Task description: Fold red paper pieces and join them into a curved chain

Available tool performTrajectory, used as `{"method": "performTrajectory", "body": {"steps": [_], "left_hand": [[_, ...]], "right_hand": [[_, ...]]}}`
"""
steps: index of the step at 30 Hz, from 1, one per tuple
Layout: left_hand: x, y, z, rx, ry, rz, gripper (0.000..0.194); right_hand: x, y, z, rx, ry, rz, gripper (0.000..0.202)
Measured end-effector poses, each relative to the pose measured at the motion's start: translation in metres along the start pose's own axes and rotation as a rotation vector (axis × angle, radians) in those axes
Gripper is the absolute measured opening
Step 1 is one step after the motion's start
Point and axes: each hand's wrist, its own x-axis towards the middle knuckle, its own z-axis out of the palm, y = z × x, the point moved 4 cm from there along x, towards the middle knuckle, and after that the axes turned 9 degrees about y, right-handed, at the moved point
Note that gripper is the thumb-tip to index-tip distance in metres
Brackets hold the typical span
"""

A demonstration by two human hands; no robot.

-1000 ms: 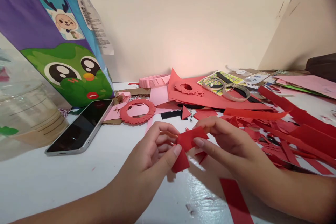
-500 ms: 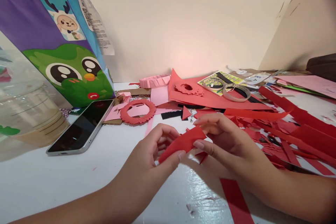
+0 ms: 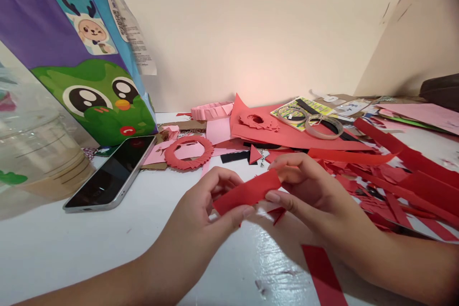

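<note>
A small red paper strip (image 3: 247, 192) is held above the white table between both hands. My left hand (image 3: 210, 215) pinches its left end, thumb in front along the lower edge and fingers behind. At the right end, my right hand (image 3: 304, 193) grips it between thumb and fingertips. Pointed bits of red paper show just below and behind the strip, partly hidden by the hands. Another red strip (image 3: 324, 275) lies on the table below my right hand.
A phone (image 3: 113, 174), a plastic cup (image 3: 43, 158) and a tall paper bag (image 3: 89, 67) stand or lie at left. Behind the hands is a red paper ring (image 3: 189, 153). Tape rolls (image 3: 324, 126) rest on red paper. Red scraps (image 3: 390, 186) cover the right side.
The held red strip has turned flatter toward the camera, its left end now raised and more visible. My left hand has shifted slightly left and up; my right hand has barely moved.
</note>
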Motion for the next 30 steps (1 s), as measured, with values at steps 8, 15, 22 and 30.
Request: {"method": "performTrajectory", "body": {"steps": [8, 15, 22, 30], "left_hand": [[0.0043, -0.0046, -0.0042, -0.058, 0.078, -0.072, 0.019], [0.0057, -0.0062, -0.0070, -0.122, 0.124, -0.096, 0.023], [0.0093, -0.0041, -0.0050, -0.206, 0.110, -0.128, 0.028], [0.0068, -0.0027, -0.0051, -0.219, 0.089, -0.182, 0.036]], "right_hand": [[-0.0007, -0.0003, -0.0062, 0.019, 0.063, -0.019, 0.015], [0.0024, 0.0005, -0.0071, 0.068, 0.074, -0.016, 0.010], [0.0069, 0.0040, -0.0079, 0.181, 0.153, 0.034, 0.011], [0.0027, -0.0022, -0.0050, 0.078, 0.067, 0.069, 0.022]]}}
